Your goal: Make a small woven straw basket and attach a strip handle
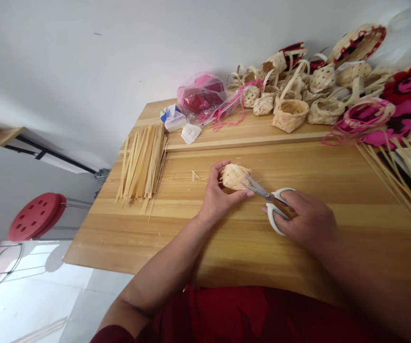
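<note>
My left hand (218, 194) is wrapped around a small woven bamboo basket (234, 176) resting on the wooden table (226, 247). White-handled scissors (273, 200) are gripped in my right hand (307, 220). Their metal blades point left and touch the basket's right side. A few cut slivers lie on the table just left of the basket.
A bundle of flat bamboo strips (142, 164) lies at the table's left. Several finished small baskets (291, 97) and red-pink woven pieces (398, 105) crowd the back right. A plastic bag (202, 97) sits at the back. Long strips (398, 183) lie on the right. A red stool (35, 215) stands left of the table.
</note>
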### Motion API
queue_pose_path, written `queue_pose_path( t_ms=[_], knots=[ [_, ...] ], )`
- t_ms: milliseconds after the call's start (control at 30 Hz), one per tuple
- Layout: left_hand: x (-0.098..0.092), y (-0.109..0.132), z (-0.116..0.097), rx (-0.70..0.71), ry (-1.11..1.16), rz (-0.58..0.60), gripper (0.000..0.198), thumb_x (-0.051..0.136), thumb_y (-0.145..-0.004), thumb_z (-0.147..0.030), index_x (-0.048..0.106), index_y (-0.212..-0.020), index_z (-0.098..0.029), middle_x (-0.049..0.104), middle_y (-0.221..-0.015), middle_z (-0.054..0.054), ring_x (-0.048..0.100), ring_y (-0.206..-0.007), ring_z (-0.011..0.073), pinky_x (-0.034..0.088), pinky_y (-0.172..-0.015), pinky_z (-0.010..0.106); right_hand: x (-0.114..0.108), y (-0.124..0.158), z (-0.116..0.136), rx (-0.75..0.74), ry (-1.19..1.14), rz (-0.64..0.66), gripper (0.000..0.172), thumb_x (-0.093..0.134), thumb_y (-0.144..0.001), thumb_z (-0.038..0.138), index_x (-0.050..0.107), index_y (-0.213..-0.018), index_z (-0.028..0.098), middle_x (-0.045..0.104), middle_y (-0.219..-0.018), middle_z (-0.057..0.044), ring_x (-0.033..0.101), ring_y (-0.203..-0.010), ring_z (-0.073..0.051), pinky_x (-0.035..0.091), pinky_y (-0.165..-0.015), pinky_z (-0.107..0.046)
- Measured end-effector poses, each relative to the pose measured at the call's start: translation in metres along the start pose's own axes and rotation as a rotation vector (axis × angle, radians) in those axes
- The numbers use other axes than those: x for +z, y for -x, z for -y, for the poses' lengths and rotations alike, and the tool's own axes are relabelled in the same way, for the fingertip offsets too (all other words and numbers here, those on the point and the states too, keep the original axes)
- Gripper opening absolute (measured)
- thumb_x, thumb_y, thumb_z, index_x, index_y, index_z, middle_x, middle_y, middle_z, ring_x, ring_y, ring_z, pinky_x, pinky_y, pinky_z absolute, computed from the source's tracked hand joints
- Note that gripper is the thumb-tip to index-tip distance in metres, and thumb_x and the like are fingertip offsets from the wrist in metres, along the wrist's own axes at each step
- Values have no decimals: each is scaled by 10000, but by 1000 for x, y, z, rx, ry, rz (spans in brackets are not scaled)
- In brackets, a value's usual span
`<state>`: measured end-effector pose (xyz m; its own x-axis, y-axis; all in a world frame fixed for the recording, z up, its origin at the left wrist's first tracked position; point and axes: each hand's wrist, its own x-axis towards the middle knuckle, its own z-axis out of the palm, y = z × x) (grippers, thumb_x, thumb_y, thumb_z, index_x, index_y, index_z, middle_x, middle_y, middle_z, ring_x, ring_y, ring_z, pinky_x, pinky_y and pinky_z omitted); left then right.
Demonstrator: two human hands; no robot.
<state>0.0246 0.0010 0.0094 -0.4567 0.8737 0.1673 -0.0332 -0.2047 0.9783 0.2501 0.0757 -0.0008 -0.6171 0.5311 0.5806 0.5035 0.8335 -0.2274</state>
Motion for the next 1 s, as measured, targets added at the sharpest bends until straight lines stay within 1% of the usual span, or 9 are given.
queue_pose_path(
  t_ms=[100, 200, 300, 400, 600, 733, 867, 933, 1000],
  knots=[
    [2, 0, 0, -38, 50, -13, 960, 1053, -554, -385, 485, -1320, -272, 648, -1233, 66, 682, -1092, 226, 557, -968, 359, 1, 1, 1, 45, 1, 45, 237, 695, -941, 459, 679, -939, 223, 738, -814, -37, 671, -733, -220, 430, -677, -330],
    [2, 0, 0, -65, 116, 3, 956, 1055, -550, -377, 481, -1310, -291, 655, -1199, 42, 692, -1047, 202, 564, -942, 337, 1, 1, 2, 66, -11, 76, 265, 669, -954, 489, 677, -905, 228, 733, -797, -34, 660, -722, -214, 417, -671, -327],
    [0, -1, 2, -88, 167, 18, 854, 1015, -638, -409, 514, -1320, -298, 667, -1197, 33, 699, -1023, 180, 562, -929, 322, -1, 0, 3, 85, -23, 82, 274, 655, -964, 483, 678, -881, 223, 719, -775, -29, 648, -711, -204, 406, -661, -320],
    [-3, -1, 5, -109, 186, 8, 737, 963, -724, -434, 554, -1323, -305, 680, -1207, 36, 705, -1023, 182, 569, -911, 324, -1, 0, 4, 116, -3, 76, 286, 654, -962, 488, 683, -862, 222, 714, -763, -29, 635, -697, -200, 383, -643, -321],
    [-4, -1, 7, -106, 166, -4, 724, 985, -694, -381, 580, -1288, -298, 702, -1195, 29, 714, -1022, 177, 562, -932, 316, -1, 0, 5, 166, -8, 96, 270, 661, -948, 484, 683, -866, 228, 729, -794, -35, 641, -721, -206, 382, -661, -323],
    [-3, -1, 8, -119, 211, -26, 738, 999, -666, -374, 590, -1276, -304, 699, -1192, 22, 711, -1016, 177, 571, -908, 311, -2, -1, 6, 162, -9, 96, 287, 656, -958, 503, 692, -888, 227, 728, -795, -35, 640, -718, -206, 378, -658, -323],
    [-1, 1, 7, -153, 246, -44, 744, 991, -671, -402, 581, -1286, -317, 691, -1207, 21, 709, -1023, 185, 573, -900, 320, -2, 1, 8, 181, -51, 126, 294, 658, -958, 509, 682, -844, 240, 697, -733, -11, 581, -628, -174, 354, -615, -311],
    [0, 3, 5, -139, 226, -58, 742, 989, -671, -402, 577, -1281, -310, 689, -1200, 23, 706, -1027, 191, 570, -906, 326, 0, 3, 9, 194, -38, 117, 294, 664, -951, 511, 685, -831, 244, 680, -709, -6, 548, -595, -164, 335, -600, -312],
    [2, 4, 3, -109, 197, -74, 734, 991, -664, -395, 578, -1264, -298, 688, -1180, 24, 702, -1027, 193, 564, -911, 325, 1, 5, 10, 194, 8, 94, 293, 659, -951, 512, 697, -842, 243, 673, -702, -11, 544, -596, -169, 322, -600, -317]
  ],
)
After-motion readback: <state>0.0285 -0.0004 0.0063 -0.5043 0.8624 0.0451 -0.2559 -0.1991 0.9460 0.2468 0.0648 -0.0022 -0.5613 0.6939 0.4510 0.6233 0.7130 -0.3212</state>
